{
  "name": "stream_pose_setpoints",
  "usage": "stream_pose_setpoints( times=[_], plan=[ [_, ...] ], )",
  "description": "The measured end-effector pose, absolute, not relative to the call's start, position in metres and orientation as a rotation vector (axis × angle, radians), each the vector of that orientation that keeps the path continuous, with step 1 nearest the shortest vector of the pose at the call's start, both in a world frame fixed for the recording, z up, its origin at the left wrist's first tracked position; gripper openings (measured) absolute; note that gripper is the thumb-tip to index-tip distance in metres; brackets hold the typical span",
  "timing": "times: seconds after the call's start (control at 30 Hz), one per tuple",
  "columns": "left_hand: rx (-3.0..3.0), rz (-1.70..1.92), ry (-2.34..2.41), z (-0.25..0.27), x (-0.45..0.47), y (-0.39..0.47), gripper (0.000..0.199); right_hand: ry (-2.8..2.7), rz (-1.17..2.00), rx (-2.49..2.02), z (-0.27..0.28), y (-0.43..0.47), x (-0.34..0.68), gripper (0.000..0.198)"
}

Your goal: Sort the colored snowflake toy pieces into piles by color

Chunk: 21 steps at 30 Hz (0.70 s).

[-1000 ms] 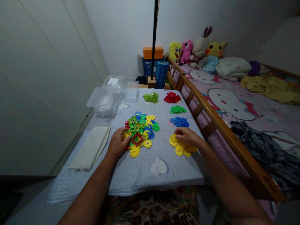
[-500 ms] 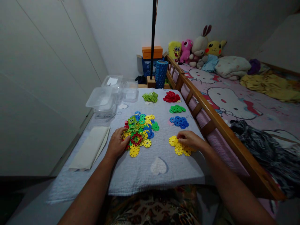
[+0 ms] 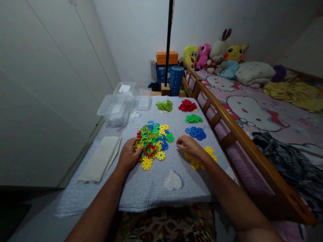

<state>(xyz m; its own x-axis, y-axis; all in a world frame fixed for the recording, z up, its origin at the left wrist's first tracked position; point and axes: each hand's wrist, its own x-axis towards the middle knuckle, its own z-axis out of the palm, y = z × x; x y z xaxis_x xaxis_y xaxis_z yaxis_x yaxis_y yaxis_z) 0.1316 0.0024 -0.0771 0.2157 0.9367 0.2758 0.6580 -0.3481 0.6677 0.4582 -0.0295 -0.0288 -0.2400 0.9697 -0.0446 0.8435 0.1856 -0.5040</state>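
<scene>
A mixed heap of flat plastic snowflake discs (image 3: 151, 141) in yellow, blue, green and red lies mid-table. My left hand (image 3: 129, 155) rests against the heap's left edge, fingers spread over some discs and gripping none that I can see. Between this heap and the right-hand piles, my right hand (image 3: 190, 147) hovers over the cloth, fingers loosely bent and a little apart, with nothing visible in them. Beneath its wrist is a pile of yellow discs (image 3: 196, 163), partly hidden. Behind that lie blue discs (image 3: 196, 132), green discs (image 3: 193, 118), red pieces (image 3: 187, 105) and light green pieces (image 3: 164, 105).
Clear plastic containers (image 3: 114, 109) stand at the table's back left, with a folded cream cloth (image 3: 101, 158) in front. A wooden bed rail (image 3: 228, 129) runs along the right side. A black pole (image 3: 168, 43) and a blue foam roller (image 3: 176, 81) stand behind the table.
My right hand has left the yellow pile and moved left toward the mixed heap. My left hand stays at the heap. The view has shifted slightly.
</scene>
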Motion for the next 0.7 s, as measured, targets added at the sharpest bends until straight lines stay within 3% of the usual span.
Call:
stream_pose_setpoints(
  times=[0.3, 0.6, 0.7],
  plan=[
    [2.086, 0.933, 1.473, -0.075, 0.132, 0.001, 0.034, -2.109, 0.397, -1.963, -0.038, 0.003, 0.418, 0.024],
    [2.079, 0.926, 1.474, -0.077, 0.131, 0.002, 0.036, -1.980, 0.581, -1.980, -0.043, 0.019, 0.428, 0.027],
    [2.077, 0.934, 1.472, -0.079, 0.131, 0.003, 0.035, -1.925, 0.695, -1.898, -0.043, 0.028, 0.442, 0.015]
  ],
)
